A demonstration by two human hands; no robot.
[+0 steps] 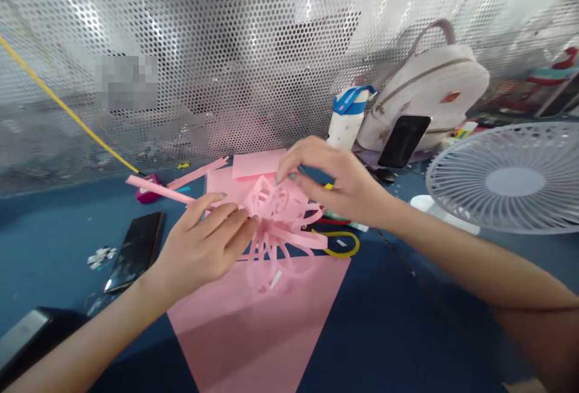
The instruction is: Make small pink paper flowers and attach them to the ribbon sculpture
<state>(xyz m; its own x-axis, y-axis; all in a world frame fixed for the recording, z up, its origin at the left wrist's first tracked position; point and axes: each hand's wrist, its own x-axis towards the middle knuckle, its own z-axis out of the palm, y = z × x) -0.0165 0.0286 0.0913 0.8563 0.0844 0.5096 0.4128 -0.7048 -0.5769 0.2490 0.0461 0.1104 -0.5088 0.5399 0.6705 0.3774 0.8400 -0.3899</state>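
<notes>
A pink paper craft made of curled, looped strips [283, 224] lies on a pink paper sheet [253, 326] on the blue table. My left hand [205, 245] presses its fingers together on the craft's left side, holding it down. My right hand [332, 182] reaches over from the right and pinches a strip at the top of the craft with fingertips together. A long pink paper strip [158, 189] sticks out to the left behind my left hand.
A dark phone [136, 249] lies left of the sheet, paper scraps [100, 256] beside it. Yellow-handled scissors [341, 243] lie under my right wrist. A white fan [511, 179], a bottle [346, 117], a pale backpack [429, 88] and a perforated metal wall [226, 49] stand behind.
</notes>
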